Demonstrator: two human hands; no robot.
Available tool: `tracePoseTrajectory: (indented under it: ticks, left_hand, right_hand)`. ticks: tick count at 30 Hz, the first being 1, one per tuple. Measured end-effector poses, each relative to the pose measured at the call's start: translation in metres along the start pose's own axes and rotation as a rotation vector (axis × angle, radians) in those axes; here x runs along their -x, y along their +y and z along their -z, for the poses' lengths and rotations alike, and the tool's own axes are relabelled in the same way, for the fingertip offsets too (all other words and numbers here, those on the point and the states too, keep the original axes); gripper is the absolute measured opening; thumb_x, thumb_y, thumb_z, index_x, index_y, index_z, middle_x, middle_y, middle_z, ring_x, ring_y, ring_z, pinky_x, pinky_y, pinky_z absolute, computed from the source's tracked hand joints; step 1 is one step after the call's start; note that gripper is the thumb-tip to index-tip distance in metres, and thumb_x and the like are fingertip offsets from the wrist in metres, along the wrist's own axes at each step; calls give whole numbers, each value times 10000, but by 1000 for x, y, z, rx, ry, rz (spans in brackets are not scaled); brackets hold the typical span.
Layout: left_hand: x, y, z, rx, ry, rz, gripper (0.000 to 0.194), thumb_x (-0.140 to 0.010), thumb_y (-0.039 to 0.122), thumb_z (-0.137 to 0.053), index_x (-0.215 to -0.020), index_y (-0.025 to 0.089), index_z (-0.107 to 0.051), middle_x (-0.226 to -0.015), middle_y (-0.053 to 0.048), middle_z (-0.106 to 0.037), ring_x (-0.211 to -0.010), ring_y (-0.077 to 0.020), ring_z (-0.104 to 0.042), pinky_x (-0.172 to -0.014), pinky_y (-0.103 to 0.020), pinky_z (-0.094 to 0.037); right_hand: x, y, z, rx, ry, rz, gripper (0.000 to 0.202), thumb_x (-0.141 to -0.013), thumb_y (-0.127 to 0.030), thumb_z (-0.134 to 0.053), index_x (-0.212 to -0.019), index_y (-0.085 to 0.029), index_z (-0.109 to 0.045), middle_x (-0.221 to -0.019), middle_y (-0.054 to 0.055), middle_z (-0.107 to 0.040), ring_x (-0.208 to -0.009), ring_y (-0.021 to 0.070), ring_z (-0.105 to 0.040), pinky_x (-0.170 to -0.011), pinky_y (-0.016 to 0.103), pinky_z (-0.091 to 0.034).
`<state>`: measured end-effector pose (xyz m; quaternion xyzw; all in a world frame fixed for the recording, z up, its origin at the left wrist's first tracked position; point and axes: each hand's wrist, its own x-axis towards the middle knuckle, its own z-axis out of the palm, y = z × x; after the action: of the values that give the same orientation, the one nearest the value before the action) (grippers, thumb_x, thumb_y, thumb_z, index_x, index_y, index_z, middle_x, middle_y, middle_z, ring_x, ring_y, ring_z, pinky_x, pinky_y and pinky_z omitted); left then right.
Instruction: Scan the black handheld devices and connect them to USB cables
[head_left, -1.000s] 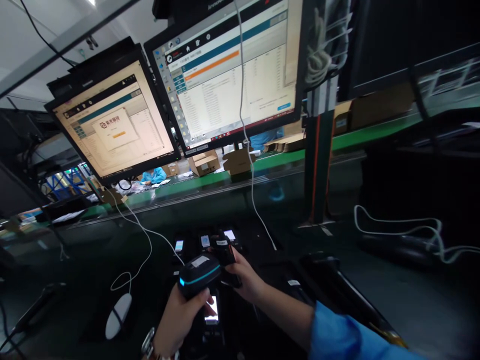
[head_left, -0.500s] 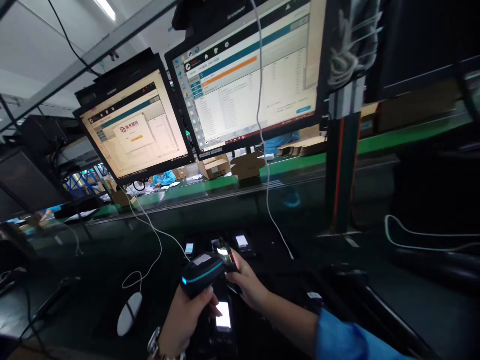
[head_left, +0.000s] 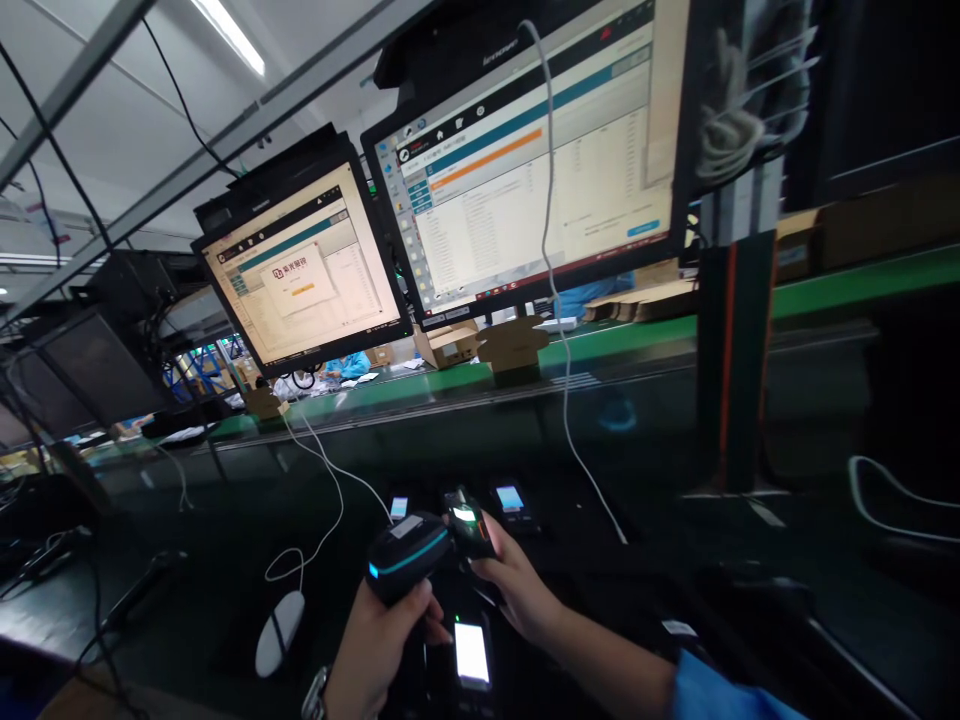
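The small device [head_left: 469, 520] has tilted up, screen glowing; right hand [head_left: 517, 590] pinches it, left hand [head_left: 382, 640] seemingly clasps the scanner [head_left: 409, 555].

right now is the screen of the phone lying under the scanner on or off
On. The phone lying below the scanner shows a bright white lit screen against the dark bench; what it displays is too washed out to read.
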<state>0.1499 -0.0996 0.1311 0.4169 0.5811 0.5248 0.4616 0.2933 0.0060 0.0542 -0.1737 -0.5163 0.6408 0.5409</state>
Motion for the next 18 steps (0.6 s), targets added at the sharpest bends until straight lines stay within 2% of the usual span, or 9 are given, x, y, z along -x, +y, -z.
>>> tracePoseTrajectory:
  ticks: [6,9,13,18]
  left_hand:
    - [2,2,3,-18,30,-10,511,-545,583,-789,-729,144,-605,-626,-5,-656,-541,-145,-638,-586,-281,-504]
    - [-3,-2,15,-56,53,-39,459,-616,550,-758,-762,144,-601,-665,-16,-666,-572,-150,-643,-610,-288,-503]
    - [-25,-19,52,-235,156,-65,304,-725,403,-692,-845,143,-590,-744,-36,-681,-579,-140,-631,-595,-278,-477]
    - [-54,-53,103,-428,308,100,86,-736,260,-611,-763,178,-609,-710,-38,-679,-650,-195,-664,-600,-293,-469]
  right_hand:
    - [1,-1,-1,-11,6,-43,596,-618,-281,-642,-1211,-258,-581,-995,44,-652,-943,260,-572,-857,419,-430]
    - [3,0,1,4,11,-63,604,-625,-309,-661,-1222,-270,-582,-1047,52,-657,-963,267,-579,-886,439,-432]
    - [1,3,5,3,80,-144,664,-621,-283,-664,-1275,-300,-552,-1162,45,-643,-1050,269,-577,-961,445,-423]
    - [-7,7,5,-39,104,-236,682,-636,-277,-624,-1311,-297,-525,-1282,36,-605,-1242,291,-499,-1057,442,-366]
